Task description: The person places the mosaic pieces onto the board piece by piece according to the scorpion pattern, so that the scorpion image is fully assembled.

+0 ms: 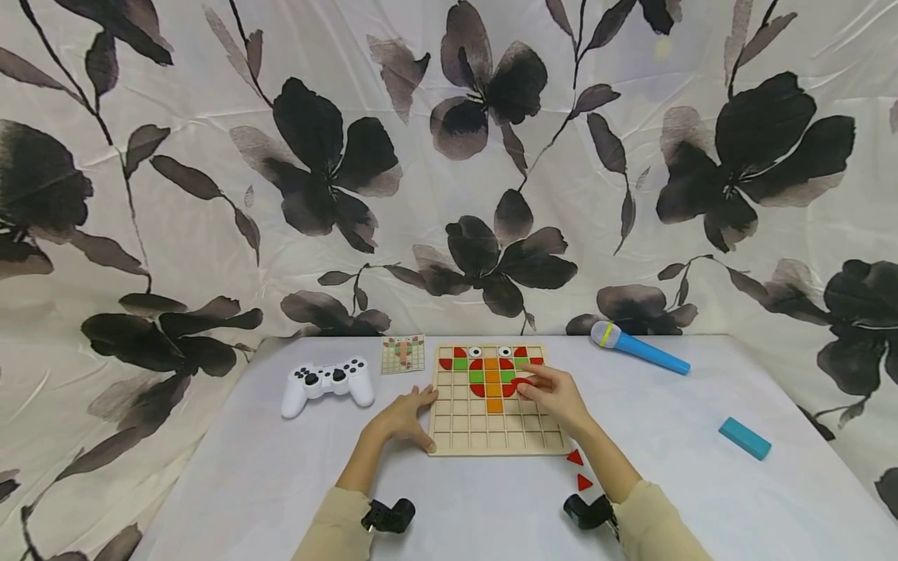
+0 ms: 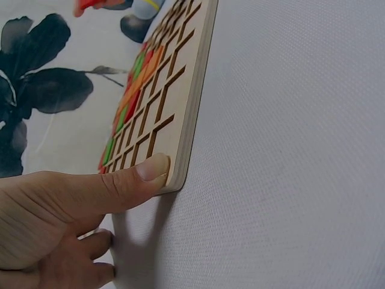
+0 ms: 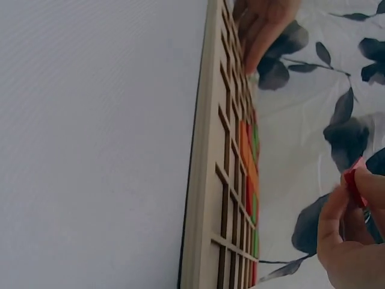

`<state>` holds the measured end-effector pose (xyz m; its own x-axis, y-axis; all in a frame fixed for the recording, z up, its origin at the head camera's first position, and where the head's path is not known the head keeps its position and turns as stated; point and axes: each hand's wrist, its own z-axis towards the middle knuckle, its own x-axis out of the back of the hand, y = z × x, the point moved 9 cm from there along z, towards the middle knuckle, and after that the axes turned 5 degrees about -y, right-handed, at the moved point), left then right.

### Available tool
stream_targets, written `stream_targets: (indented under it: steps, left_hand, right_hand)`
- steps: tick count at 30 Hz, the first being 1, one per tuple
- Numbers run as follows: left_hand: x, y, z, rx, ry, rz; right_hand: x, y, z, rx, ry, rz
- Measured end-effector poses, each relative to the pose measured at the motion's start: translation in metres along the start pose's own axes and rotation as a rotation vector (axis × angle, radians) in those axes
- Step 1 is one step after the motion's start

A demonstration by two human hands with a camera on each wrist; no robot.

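Observation:
A wooden grid board (image 1: pixel 456 432) lies on the table with red, green and orange pieces set in its far cells. Two round eye pieces (image 1: pixel 475 352) sit near its far edge. My left hand (image 1: pixel 400 417) rests along the board's left side, fingers and thumb spread, the straight thumb (image 2: pixel 120 186) on the near left corner. Over the right part of the board, my right hand (image 1: pixel 557 397) pinches a small red piece (image 3: pixel 355 185) between thumb and fingertips. Two red triangular pieces (image 1: pixel 575 457) lie off the near right corner, close to the right forearm.
A small pattern card (image 1: pixel 403 354) lies beyond the left hand. To its left is a white game controller (image 1: pixel 328 383). A blue toy microphone (image 1: pixel 641 348) lies at the back right, a teal block (image 1: pixel 745 438) farther right. Floral cloth hangs behind the table.

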<state>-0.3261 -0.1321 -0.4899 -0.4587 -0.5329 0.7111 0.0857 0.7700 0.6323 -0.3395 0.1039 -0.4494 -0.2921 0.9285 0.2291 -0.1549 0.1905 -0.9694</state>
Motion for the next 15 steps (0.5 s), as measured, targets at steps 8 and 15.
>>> stream_targets:
  steps: [8, 15]
  left_hand:
    - [0.000, 0.001, -0.002, 0.003, 0.000, -0.001]
    - [0.000, 0.001, -0.001, -0.002, 0.005, 0.002]
  right_hand:
    - [-0.003, 0.000, 0.004, -0.061, 0.048, 0.025]
    - [-0.011, 0.002, 0.005, -0.016, 0.001, 0.116]
